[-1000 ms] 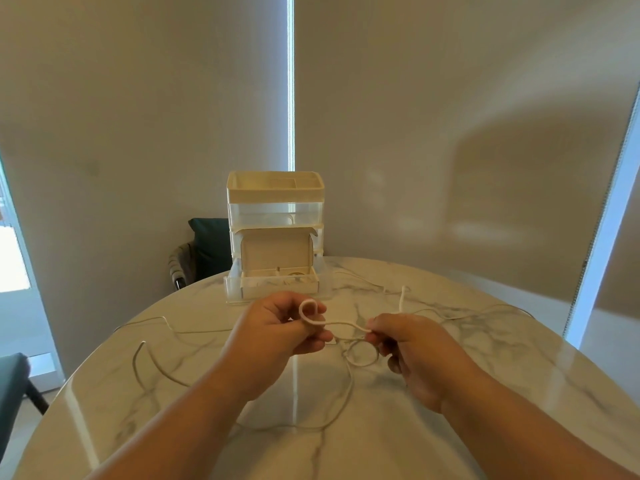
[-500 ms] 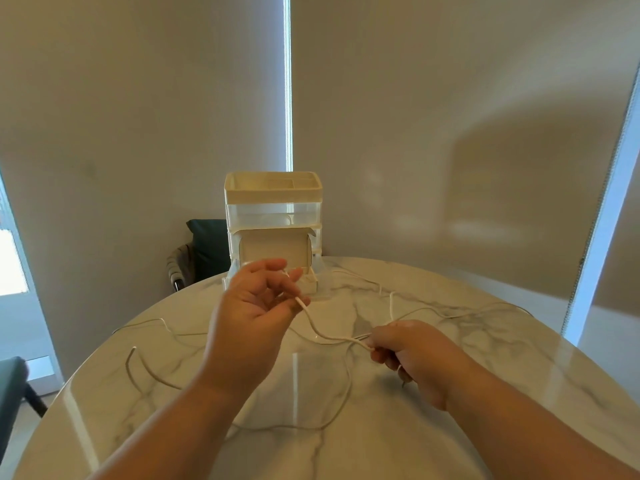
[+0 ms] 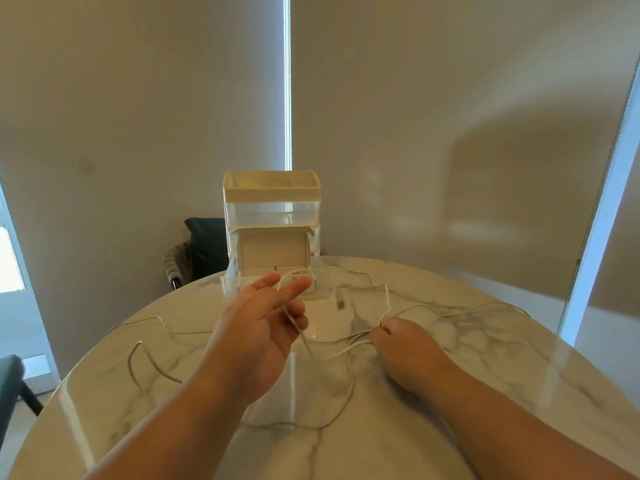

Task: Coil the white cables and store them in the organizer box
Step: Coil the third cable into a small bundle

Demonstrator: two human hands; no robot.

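A thin white cable (image 3: 329, 353) runs between my hands above the marble table (image 3: 485, 393). My left hand (image 3: 258, 332) is raised with fingers spread, and a loop of the cable hangs over its fingers. My right hand (image 3: 405, 351) rests low on the table, pinching several strands of the cable together. A cable plug (image 3: 340, 301) lies just beyond my hands. The cream organizer box (image 3: 272, 233) stands at the table's far edge, its lowest drawer pulled open toward me.
Another white cable (image 3: 149, 351) lies in loose curves on the left of the table, and more cable trails to the right (image 3: 460, 311). A dark chair (image 3: 204, 251) stands behind the table. A second chair (image 3: 10, 386) shows at the far left.
My left hand has lifted and moved forward toward the organizer, opening its fingers with the cable looped over them. The small loop held a second ago is gone. My right hand stays low, still pinching.
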